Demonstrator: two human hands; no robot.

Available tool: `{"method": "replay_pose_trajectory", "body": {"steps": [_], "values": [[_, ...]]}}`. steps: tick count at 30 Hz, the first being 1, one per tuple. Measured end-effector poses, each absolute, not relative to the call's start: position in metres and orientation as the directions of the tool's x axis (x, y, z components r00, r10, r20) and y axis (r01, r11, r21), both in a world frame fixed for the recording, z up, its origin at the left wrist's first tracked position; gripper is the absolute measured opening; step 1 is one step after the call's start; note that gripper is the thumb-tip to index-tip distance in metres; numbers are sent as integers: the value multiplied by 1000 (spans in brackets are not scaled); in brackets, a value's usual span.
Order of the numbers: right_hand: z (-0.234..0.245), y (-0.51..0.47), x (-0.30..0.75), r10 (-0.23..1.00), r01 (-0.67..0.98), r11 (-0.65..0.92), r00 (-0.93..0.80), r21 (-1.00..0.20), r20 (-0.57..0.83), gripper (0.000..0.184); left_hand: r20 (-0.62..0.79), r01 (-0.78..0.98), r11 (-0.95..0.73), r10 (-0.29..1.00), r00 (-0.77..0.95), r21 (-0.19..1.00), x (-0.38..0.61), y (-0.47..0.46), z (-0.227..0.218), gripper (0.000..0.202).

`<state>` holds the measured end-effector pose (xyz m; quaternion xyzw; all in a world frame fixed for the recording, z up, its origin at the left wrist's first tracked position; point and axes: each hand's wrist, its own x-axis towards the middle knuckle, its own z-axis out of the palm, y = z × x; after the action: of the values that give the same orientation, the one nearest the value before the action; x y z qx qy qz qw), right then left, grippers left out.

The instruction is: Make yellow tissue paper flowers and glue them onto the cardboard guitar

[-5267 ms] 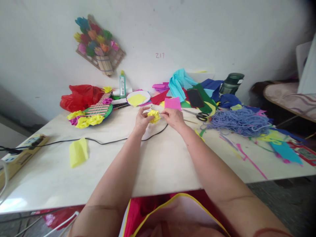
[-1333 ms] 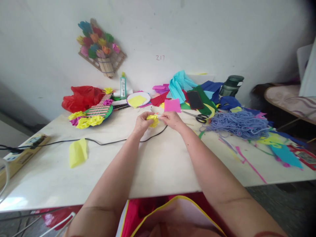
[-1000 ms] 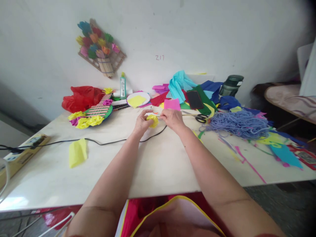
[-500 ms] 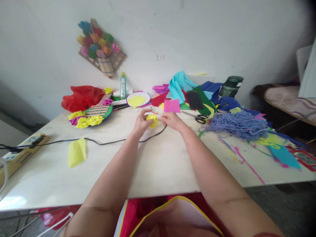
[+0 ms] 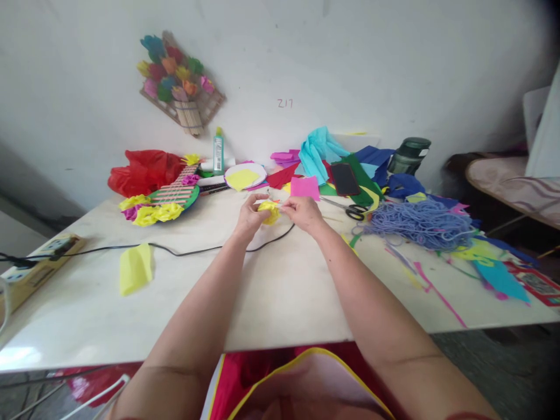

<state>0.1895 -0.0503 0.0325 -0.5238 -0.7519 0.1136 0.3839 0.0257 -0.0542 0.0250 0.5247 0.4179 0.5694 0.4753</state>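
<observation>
A crumpled yellow paper flower is held above the white table, far from me near the middle. My left hand is closed around its left side. My right hand pinches it from the right, fingers together. A thin stick seems to run out to the right under my right hand, too small to be sure. A pink paper square lies just behind my hands.
A black cable crosses the table to a power strip at the left. A folded yellow paper lies left. Scissors, a purple yarn pile, coloured paper sheets, a phone, a glue bottle and a paper-flower craft crowd the back.
My hands have stayed together on the yellow flower, shifting only slightly as the fingers work it. The view has drifted a little.
</observation>
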Motion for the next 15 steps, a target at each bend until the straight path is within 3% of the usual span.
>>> {"method": "replay_pose_trajectory", "body": {"steps": [5, 15], "values": [[41, -61, 184, 860, 857, 360, -153, -368, 486, 14, 180, -110, -179, 984, -8, 978, 25, -53, 25, 51], [45, -71, 179, 798, 915, 396, -301, -78, 522, 28, 177, -118, -175, 984, 6, 977, 24, -53, 25, 49]]}}
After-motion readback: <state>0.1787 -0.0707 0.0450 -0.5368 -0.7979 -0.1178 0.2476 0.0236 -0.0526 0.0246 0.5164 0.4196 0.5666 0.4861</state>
